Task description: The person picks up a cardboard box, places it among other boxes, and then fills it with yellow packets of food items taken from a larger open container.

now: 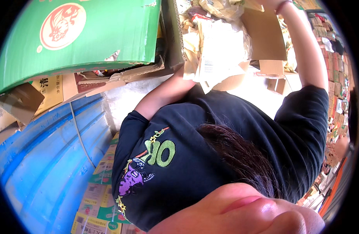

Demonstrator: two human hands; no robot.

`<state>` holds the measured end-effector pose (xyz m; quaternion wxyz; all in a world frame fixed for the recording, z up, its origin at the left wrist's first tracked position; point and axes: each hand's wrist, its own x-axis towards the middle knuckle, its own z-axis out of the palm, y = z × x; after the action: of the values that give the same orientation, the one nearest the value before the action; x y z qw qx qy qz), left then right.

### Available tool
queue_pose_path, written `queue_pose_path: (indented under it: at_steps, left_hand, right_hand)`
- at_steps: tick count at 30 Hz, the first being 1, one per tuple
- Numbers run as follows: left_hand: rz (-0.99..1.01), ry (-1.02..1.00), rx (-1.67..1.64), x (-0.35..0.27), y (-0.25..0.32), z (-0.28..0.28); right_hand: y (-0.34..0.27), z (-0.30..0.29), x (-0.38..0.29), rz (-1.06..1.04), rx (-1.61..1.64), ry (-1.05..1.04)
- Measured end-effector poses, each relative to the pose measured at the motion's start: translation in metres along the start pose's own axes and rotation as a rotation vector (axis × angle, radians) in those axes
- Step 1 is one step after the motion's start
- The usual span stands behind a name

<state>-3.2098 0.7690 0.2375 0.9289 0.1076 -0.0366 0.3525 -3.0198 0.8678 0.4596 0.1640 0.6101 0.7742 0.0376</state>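
Observation:
My left forearm (170,90) reaches up behind a bundle of pale papers or flattened packaging (217,52), which hides the hand; whether it grips the bundle cannot be told. One piece of the bundle bears a barcode. The bundle lies over an open cardboard box (175,32) holding crumpled clear plastic bags (226,10) and a red and dark wrapper (201,16). My right hand (271,2) is mostly cut off by the top edge, beyond a wristband, above the box's brown flap (264,32). What its fingers do is hidden.
A large green carton (109,32) with a round red emblem stands at upper left, over torn cardboard boxes (94,84). Below it is a blue ribbed metal panel (51,155) with a thin cable. Strapped printed cartons (94,201) are stacked at lower left. More boxes (336,76) line the far right.

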Motion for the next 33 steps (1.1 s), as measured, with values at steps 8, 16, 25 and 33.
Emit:
queue_pose_path:
  at_steps: [8,16,25,33]
  left_hand:
    - [-0.073,0.011,0.002,-0.003,0.002,0.004]
    - [-0.12,0.053,0.007,-0.006,0.009,0.006]
    - [-0.14,0.13,0.013,-0.052,0.035,0.012]
    - [-0.072,0.214,0.11,-0.093,0.056,0.019]
  right_hand:
    - [-0.034,0.007,-0.092,-0.434,0.585,0.507]
    - [-0.11,0.085,-0.142,-0.118,0.809,0.608]
    - [-0.152,0.12,-0.154,-0.25,0.781,0.77]
    - [-0.187,0.159,-0.126,-0.299,0.622,1.24]
